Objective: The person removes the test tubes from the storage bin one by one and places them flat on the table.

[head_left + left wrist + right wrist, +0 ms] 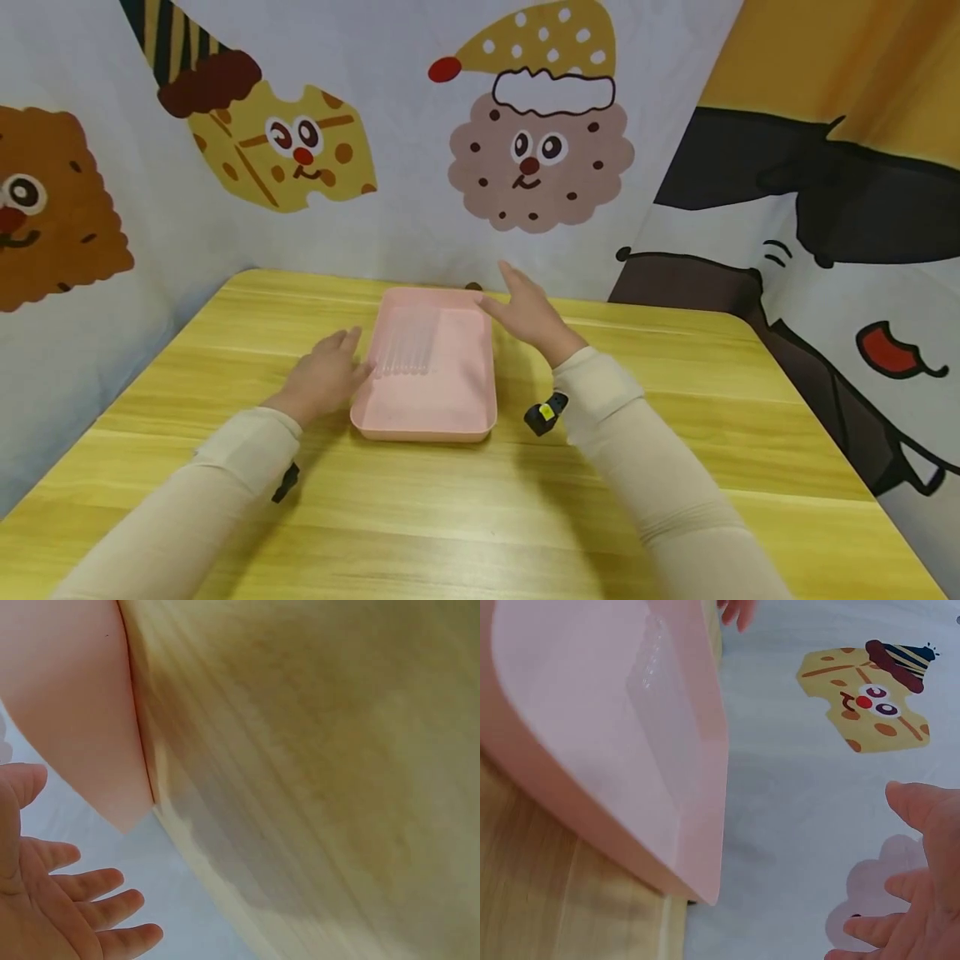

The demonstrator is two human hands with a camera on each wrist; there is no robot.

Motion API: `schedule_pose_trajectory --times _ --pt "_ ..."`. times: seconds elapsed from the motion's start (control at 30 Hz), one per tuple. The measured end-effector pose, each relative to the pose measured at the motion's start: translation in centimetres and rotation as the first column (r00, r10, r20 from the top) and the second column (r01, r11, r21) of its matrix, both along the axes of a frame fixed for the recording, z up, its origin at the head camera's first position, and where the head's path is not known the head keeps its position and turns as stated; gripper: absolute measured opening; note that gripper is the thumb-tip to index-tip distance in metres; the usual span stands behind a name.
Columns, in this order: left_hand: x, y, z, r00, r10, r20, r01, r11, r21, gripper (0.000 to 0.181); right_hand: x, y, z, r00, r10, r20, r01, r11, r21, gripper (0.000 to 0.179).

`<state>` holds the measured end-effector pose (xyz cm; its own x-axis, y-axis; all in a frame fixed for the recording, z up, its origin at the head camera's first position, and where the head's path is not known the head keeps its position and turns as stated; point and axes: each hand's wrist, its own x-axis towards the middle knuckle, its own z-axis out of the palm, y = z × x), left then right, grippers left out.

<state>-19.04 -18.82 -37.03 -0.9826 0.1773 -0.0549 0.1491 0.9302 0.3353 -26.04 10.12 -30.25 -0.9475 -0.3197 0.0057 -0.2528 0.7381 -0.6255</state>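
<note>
One pink tray (pixel 457 396) on one wood-grain table (pixel 435 525), taken as landmark. Inside it, along the left half: a single row of slender clear sticks (pixel 405 342), side by side, lengthwise; several, too faint to count surely. Two bare hands, one either side of the tray. Left hand (pixel 326 375) beside the tray's left wall, fingers extended and spread, grasping nothing; the thumb overlaps the rim in the head view, but the left-wrist view shows a gap. Right hand (pixel 532 317) by the tray's far right corner, fingers loose and parted, likewise holding nothing, clear of the rim in the right-wrist view. Two pale sleeves, two black wrist devices, one yellow-marked (pixel 546 413) to the tray's right. Printed cloth beyond the tray: one cheese figure (pixel 322 171) to its left, one round biscuit figure (pixel 540 179) to its right, one brown square biscuit figure (pixel 60 200) farthest left.
</note>
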Motion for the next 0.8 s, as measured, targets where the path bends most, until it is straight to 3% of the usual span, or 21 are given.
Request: schedule_pose_trajectory --times 0.37,0.5,0.8 --pt "0.2 0.0 -0.6 1.000 -0.004 -0.014 0.004 1.000 0.000 0.065 -0.9 -2.1 -0.6 0.991 -0.039 0.125 0.063 0.979 -0.194 0.076" --pt "0.3 0.2 -0.8 1.000 -0.004 -0.024 0.004 1.000 -0.008 0.064 -1.0 -2.7 -1.0 0.988 -0.068 0.135 0.098 0.968 -0.231 0.074" --pt "0.1 0.1 -1.2 0.998 -0.004 -0.065 0.002 0.999 -0.033 0.063 -1.8 -4.8 -2.1 0.976 -0.126 0.180 0.186 0.910 -0.370 0.069"
